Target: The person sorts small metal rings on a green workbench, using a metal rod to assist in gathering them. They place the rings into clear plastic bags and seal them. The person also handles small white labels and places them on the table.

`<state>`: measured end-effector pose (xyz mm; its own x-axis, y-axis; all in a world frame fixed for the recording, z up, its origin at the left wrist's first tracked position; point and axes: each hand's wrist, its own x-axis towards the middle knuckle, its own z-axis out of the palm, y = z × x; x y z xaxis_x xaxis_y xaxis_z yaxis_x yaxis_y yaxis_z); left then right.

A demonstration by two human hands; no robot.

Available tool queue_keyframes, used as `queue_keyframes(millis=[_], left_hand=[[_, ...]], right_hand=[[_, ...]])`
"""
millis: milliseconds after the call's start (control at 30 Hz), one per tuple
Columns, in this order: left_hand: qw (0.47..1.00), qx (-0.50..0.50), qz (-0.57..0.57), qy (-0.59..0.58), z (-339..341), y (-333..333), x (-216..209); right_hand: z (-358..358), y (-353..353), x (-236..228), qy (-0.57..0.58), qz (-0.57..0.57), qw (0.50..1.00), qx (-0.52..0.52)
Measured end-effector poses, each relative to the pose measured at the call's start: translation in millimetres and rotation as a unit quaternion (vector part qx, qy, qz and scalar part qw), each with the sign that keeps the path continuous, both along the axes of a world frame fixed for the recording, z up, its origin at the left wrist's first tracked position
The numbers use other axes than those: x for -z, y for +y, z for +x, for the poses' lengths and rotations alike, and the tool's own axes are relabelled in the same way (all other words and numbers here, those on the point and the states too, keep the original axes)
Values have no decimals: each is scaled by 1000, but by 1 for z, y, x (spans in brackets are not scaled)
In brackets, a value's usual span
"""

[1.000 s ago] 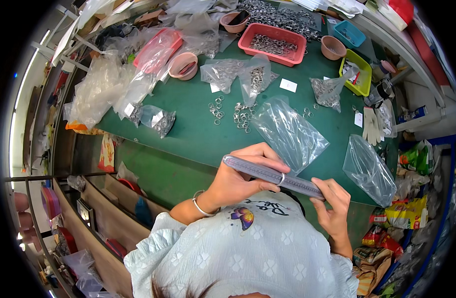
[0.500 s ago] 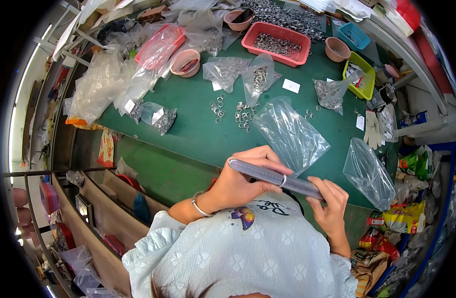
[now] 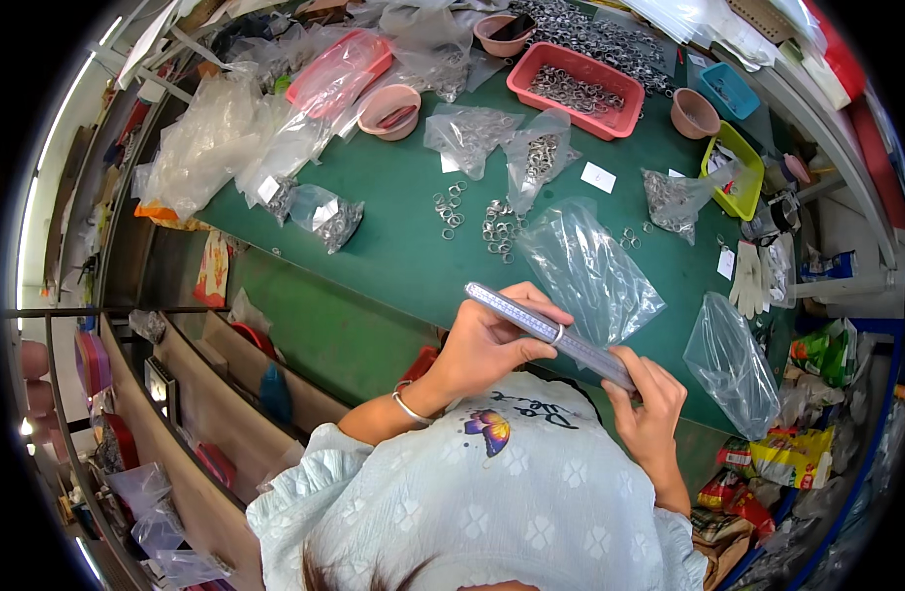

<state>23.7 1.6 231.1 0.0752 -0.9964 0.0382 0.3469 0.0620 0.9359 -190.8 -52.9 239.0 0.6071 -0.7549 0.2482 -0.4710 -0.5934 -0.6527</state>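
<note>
A grey ring mandrel [image 3: 590,356] with marks along its length lies slantwise between my hands, above the front of my shirt. One silver ring [image 3: 559,335] sits around it near the middle. My left hand [image 3: 484,345] pinches at this ring, thumb below the mandrel and fingers above. Closed round the mandrel's right end is my right hand [image 3: 651,402]. Just beyond my hands, a clear plastic bag [image 3: 595,276] lies flat on the green table [image 3: 393,266]. Small groups of loose rings [image 3: 498,231] lie farther back.
Bags of rings [image 3: 541,158] and a red tray of rings [image 3: 622,116] stand farther back. Pink bowls [image 3: 388,110], a yellow-green basket [image 3: 748,187] and a blue basket [image 3: 730,89] sit around them. Another clear bag [image 3: 733,364] and gloves [image 3: 748,281] lie at the right.
The mandrel has turned a little, and its marked face now catches the light. My left fingers have shifted slightly along it near the ring. The whole view has tilted a little.
</note>
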Motion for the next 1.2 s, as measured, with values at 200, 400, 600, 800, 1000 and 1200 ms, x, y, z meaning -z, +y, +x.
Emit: queue_keyframes(millis=[200, 400, 600, 800, 1000, 1200], left_hand=[[998, -34, 28, 45, 5, 5, 14], [994, -72, 36, 74, 5, 9, 22], [992, -81, 35, 88, 9, 15, 28], [994, -67, 8, 91, 17, 19, 26], [993, -101, 11, 67, 17, 25, 21], [994, -102, 3, 45, 20, 29, 22]], right_hand=[[11, -2, 1, 4, 35, 999, -14], [19, -2, 5, 16, 25, 999, -14], [27, 0, 0, 30, 68, 997, -19], [31, 1, -7, 50, 115, 991, -36], [33, 3, -1, 43, -4, 998, -44], [33, 1, -5, 55, -17, 996, -68]])
